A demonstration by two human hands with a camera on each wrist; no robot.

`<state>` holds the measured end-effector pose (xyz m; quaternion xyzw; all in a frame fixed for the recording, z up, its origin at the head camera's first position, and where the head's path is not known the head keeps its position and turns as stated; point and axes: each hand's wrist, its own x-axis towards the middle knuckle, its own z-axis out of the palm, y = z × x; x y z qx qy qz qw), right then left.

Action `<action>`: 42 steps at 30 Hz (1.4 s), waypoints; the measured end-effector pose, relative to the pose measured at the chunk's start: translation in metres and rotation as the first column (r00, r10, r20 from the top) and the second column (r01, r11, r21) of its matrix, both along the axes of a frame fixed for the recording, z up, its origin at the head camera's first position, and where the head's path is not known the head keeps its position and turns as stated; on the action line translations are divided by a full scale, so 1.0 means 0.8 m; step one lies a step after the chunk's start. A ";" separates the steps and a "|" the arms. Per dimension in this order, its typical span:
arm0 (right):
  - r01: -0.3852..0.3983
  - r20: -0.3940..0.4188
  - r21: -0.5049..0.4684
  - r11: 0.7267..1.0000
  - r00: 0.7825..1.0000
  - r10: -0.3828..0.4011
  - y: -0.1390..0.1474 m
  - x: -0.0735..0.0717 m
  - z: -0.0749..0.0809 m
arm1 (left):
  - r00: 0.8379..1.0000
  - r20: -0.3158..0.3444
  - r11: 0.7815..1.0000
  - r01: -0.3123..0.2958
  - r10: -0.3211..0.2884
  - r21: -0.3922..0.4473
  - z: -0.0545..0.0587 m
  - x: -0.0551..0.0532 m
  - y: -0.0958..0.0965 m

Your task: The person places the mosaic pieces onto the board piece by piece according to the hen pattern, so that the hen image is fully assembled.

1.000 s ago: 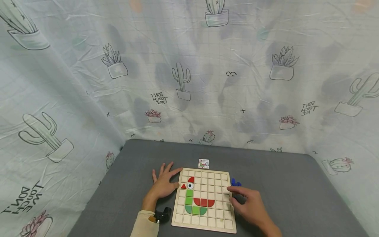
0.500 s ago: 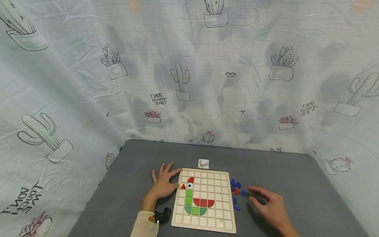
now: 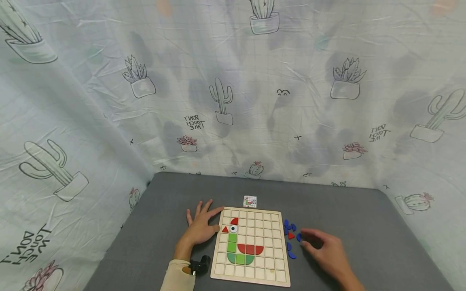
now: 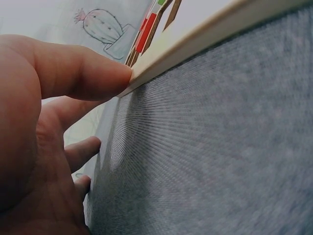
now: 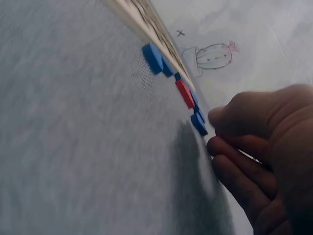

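My left hand [image 3: 201, 227] lies at the left edge of a wooden grid board [image 3: 269, 230], thumb and index finger touching its rim; the other fingers are spread over the table. In the board sit red, green and white-and-black pieces, among them a red triangle [image 3: 225, 229], a white eye tile [image 3: 234, 228] and light green squares [image 3: 231, 237]. Right of the board, my right hand [image 3: 325, 249] hovers with thumb and index finger apart, fingertips right at a blue curved piece [image 3: 299, 237]. In the right wrist view that blue piece [image 5: 199, 123] lies just beyond the thumb.
Several more blue curved pieces [image 3: 292, 255] and a second red triangle [image 3: 291, 235] lie along the board's right side. A small printed card [image 3: 250, 201] rests behind the board. The grey table [image 3: 182, 190] meets a cactus-patterned curtain [image 3: 291, 121] at the back.
My right hand has moved right, off the board's right edge, uncovering the loose pieces, then slightly back left toward the outermost blue piece. The left hand has stayed in place.
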<state>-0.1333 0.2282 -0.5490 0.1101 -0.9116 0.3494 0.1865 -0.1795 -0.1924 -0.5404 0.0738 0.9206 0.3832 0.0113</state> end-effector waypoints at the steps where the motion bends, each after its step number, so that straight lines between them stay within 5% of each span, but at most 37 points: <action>1: -0.001 -0.001 -0.001 1.000 1.000 0.001 -0.002 -0.001 0.000 | 1.000 0.000 1.000 0.000 0.000 0.002 0.000 0.000 0.000; 10: -0.026 0.041 -0.025 0.999 0.999 0.027 -0.019 -0.012 -0.005 | 1.000 -0.001 1.000 -0.008 0.008 -0.002 -0.001 0.000 0.001; 33: -0.006 -0.090 -0.017 1.000 0.996 0.004 -0.025 -0.009 -0.004 | 1.000 0.002 1.000 0.005 -0.005 0.007 -0.002 0.000 0.000; 42: -0.132 -0.077 -0.009 0.991 0.988 0.131 -0.051 -0.008 0.017 | 1.000 0.003 1.000 0.000 0.000 0.005 -0.001 -0.001 0.000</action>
